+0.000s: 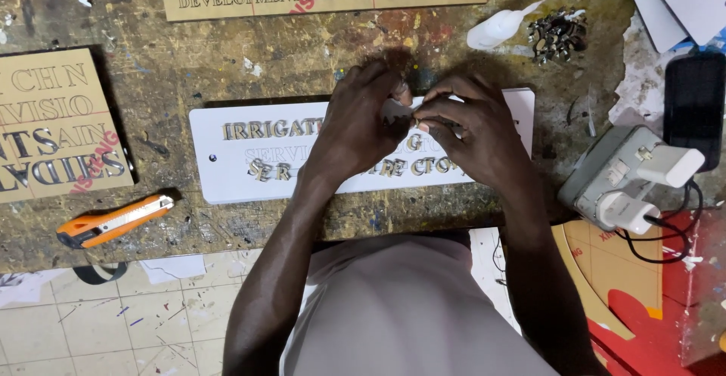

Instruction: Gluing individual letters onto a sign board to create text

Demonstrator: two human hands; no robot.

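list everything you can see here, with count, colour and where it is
white sign plate: 1, white with metallic letters, bench centre, under both hands
small piece: 1, greyish, pinched between the fingertips of both hands
tan boards: 2, tan with dark lettering, one far left, one top edge
utility knife: 1, orange and grey, front left of bench
glue bottle: 1, white, lying top right
loose letters: 1 pile, silvery, beside the bottle
power strip: 1, grey with white plugs, right
phone: 1, black, far right
bench: 1, brown, paint-stained
left hand: 1, over plate, on the piece
right hand: 1, over plate, on the piece
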